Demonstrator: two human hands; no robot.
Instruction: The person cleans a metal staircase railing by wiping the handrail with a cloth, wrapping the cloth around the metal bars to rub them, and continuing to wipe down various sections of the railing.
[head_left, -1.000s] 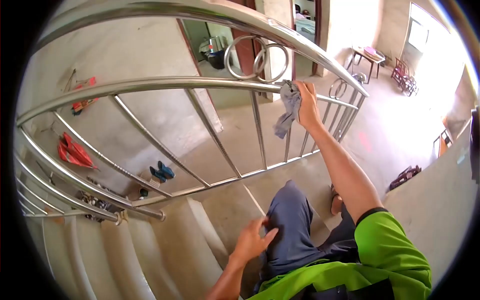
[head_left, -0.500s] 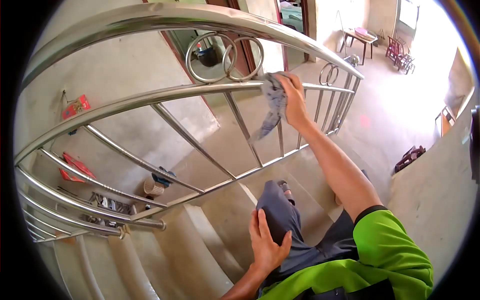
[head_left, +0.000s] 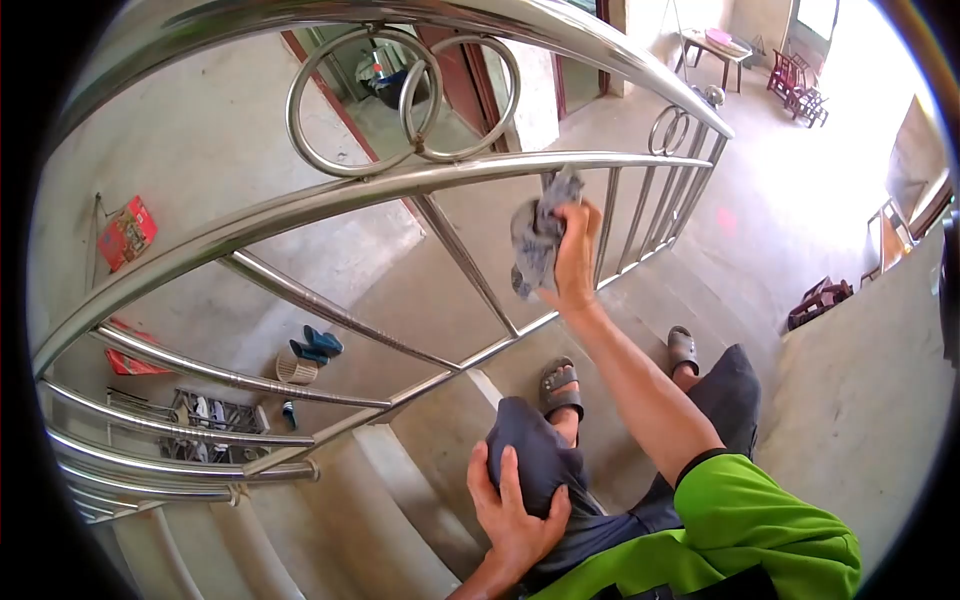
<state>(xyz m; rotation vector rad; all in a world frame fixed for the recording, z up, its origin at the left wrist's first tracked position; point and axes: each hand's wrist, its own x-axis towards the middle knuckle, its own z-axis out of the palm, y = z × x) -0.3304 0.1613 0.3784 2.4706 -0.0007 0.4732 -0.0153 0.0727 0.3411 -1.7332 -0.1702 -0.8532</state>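
Note:
My right hand (head_left: 575, 255) is closed on a grey cloth (head_left: 537, 240), which bunches up above the fingers and hangs down to their left. The cloth is around a vertical bar just below the middle rail (head_left: 430, 178) of the steel railing; how far it wraps the bar is hidden. My left hand (head_left: 518, 510) rests on my bent left knee (head_left: 530, 450), fingers apart and holding nothing. Two linked steel rings (head_left: 432, 95) sit between the middle rail and the thick handrail (head_left: 590, 45), up and left of the cloth.
Concrete steps (head_left: 355, 500) descend beside the railing. My sandalled feet (head_left: 562, 390) are on the stairs. Below stand a shoe rack (head_left: 215, 425), a basket (head_left: 296, 368) and blue boots (head_left: 318, 343). A table (head_left: 715, 45) and red chairs (head_left: 795, 85) are farther off.
The right hand and cloth have moved from the middle rail down to a bar beneath it. My left hand has settled on the knee. The view has shifted, and the linked rings look nearer.

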